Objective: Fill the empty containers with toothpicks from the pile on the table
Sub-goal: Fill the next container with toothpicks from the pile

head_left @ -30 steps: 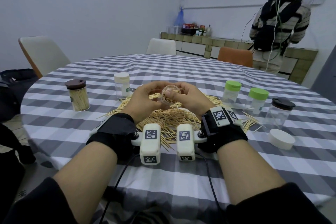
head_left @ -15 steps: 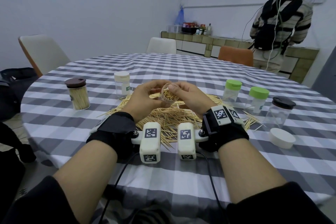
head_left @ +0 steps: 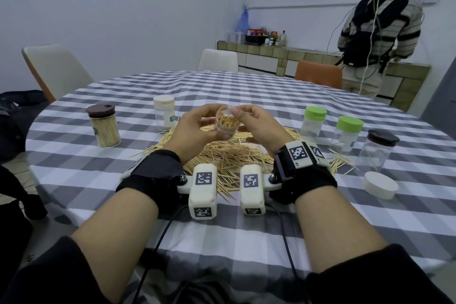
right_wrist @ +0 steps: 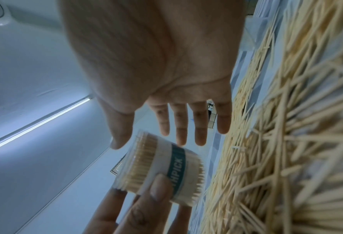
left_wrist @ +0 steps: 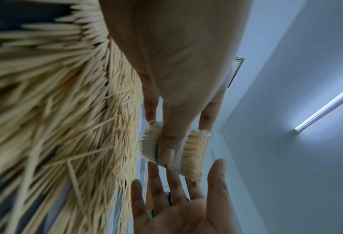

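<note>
While the left hand grips the jar by thumb and fingers, tilted and lifted above the pile, the filling step appears near its end: the jar shows packed with toothpicks, its mouth open toward the person.

Right hand: fingers straight and spread, holding nothing; thumb close to the jar's rim, contact not certain.

Pile: loose toothpicks on the checked table, directly below both hands.

Other containers: brown-lidded jar, full, far left; white-capped jar behind the left hand; two green-lidded jars and a dark-lidded jar to the right, mostly empty, lids on.

White lid: loose on the table at the right, likely this jar's.

Next move, as judged: level the sticks with the right hand, fetch the white lid, cap the jar, then open an empty one. Risk: spillage if the tilt increases.
</note>
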